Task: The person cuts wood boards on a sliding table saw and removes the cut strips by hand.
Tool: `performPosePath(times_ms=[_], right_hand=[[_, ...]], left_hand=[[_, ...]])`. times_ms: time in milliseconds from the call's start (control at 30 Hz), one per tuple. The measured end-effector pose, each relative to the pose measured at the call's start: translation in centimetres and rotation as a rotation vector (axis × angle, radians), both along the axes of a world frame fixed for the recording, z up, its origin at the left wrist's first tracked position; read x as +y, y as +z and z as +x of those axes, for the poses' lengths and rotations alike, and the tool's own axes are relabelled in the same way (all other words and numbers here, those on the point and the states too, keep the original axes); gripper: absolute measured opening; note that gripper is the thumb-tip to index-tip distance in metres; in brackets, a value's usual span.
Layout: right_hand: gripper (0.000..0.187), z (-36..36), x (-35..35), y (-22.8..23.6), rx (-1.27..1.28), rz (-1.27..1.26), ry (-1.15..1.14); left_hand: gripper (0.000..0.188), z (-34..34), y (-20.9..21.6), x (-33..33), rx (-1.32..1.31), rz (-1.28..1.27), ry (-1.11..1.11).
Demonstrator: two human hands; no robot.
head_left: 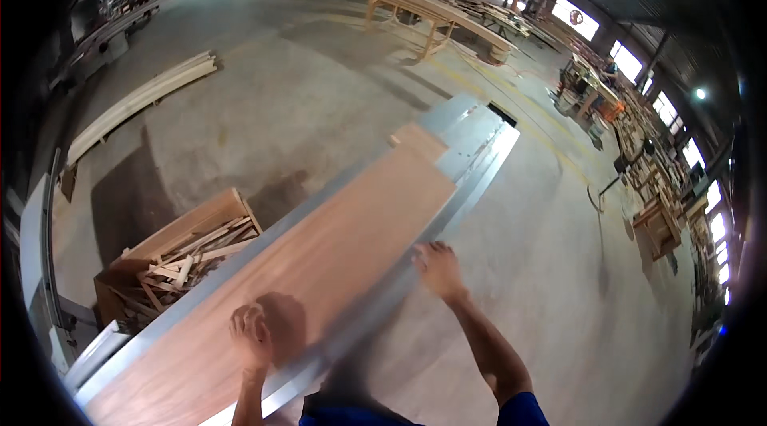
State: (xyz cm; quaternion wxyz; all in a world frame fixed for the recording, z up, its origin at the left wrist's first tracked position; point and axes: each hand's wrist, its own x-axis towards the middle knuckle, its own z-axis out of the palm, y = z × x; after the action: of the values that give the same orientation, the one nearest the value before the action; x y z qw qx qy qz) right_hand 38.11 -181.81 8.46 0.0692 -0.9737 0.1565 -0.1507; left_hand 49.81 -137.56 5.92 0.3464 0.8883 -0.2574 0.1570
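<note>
A panel [343, 226] is lying along a long table [447, 116], a block [421, 141] resting at its far end. The left hand [252, 336] is hanging over the panel; the right hand [439, 268] is hovering by the table's right edge. Scraps [188, 266] are filling a crate [188, 226] leftward (boards [144, 104] are lying farther off), while a trestle bench [415, 6] is standing beyond.

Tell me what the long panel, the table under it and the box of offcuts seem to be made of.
Long panel: wood or wood veneer, smooth and reddish-brown, judging by its lengthwise grain; solid or veneered, I can't tell.
Table: probably metal, smooth and grey, from its sheen.
Box of offcuts: likely wood or plywood, plain tan, seemingly unfinished, from its flat, board-like walls.
</note>
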Motion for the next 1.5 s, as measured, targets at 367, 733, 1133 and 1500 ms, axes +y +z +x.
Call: performPosePath(times_ms=[367, 733, 1133, 1500], right_hand=[[0.037, 31.1, -26.9, -1.1, -0.038, 0.072, 0.088], [0.034, 36.2, -46.0, -1.7, 0.071, -0.011, -0.106], [0.051, 28.3, -22.0, 3.3, 0.113, -0.258, 0.75], [0.055, 25.6, -40.8, -0.2, 0.084, -0.127, 0.701]], left_hand=[[0.035, 10.4, -4.4, -11.0, 0.179, 0.194, 0.442], [0.03, 11.1, -5.1, -13.6, 0.24, 0.319, 0.563], [0.037, 14.8, -7.2, -16.6, -0.023, 0.582, 0.45], [0.028, 11.1, -9.0, -36.4, 0.07, 0.336, 0.653]])
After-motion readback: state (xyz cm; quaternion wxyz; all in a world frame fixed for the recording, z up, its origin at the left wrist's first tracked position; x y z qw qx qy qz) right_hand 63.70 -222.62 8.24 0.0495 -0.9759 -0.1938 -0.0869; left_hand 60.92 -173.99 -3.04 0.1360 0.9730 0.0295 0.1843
